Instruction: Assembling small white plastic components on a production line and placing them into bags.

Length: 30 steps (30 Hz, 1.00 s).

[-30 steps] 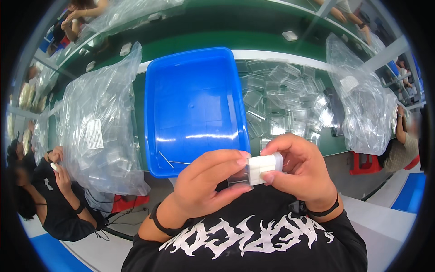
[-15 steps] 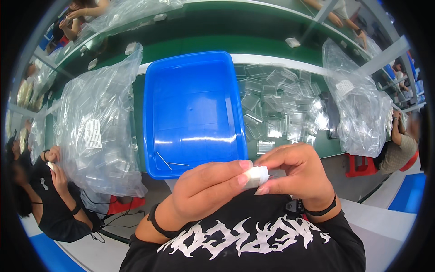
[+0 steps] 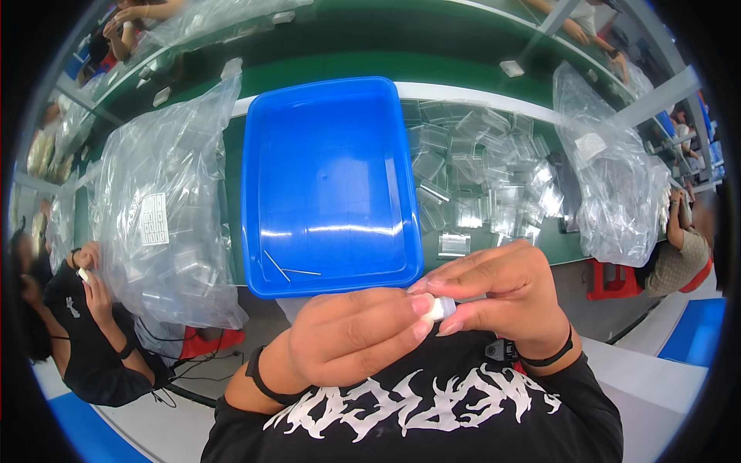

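In front of my chest, my left hand is closed round a small white plastic part with a translucent end. Most of it is hidden behind the fingers. From the other side, my right hand closes thumb and fingertips on the translucent end. Just beyond both hands stands a blue plastic tub. Two thin pale sticks lie in its near left corner.
Many clear plastic pieces lie loose on the green table right of the tub. Clear bags stand on both sides, the left bag full of such pieces, the right bag crumpled. A green conveyor crosses behind; other people sit nearby.
The white part has turned slightly and sits deeper between my fingers. My right fingertips have come closer round its end. The view has shifted a little.
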Motion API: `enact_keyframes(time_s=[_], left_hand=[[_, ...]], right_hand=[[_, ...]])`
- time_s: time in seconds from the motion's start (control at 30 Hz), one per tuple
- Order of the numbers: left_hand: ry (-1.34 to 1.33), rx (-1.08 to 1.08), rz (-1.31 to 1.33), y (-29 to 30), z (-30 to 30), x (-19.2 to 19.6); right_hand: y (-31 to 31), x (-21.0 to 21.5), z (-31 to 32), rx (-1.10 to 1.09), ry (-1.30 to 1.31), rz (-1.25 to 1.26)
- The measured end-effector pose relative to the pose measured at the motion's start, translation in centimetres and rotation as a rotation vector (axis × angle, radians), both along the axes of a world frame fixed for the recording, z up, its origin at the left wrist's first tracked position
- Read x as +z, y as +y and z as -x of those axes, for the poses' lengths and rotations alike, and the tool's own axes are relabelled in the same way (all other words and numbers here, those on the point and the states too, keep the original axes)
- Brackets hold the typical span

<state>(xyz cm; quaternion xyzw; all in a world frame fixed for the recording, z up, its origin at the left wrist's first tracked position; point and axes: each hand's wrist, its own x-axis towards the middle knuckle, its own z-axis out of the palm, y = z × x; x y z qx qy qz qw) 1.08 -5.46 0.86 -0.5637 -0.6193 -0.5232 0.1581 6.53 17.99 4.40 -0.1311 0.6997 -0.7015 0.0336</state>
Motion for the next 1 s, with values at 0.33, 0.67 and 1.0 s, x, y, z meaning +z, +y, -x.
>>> enact_keyframes(time_s=[0.33, 0.67, 1.0], left_hand=[[0.087, 0.049, 0.038, 0.2, -0.1, 0.1], [-0.076, 0.191, 0.097, 0.6, -0.6, -0.4], [-0.438, 0.159, 0.13, -0.5, 0.9, 1.3]], right_hand=[[0.0, 0.1, -0.2, 0.012, -0.023, -0.034], [-0.1, -1.4, 0.7, -0.055, 0.197, -0.22], [0.2, 0.0, 0.8, -0.048, 0.371, -0.258]])
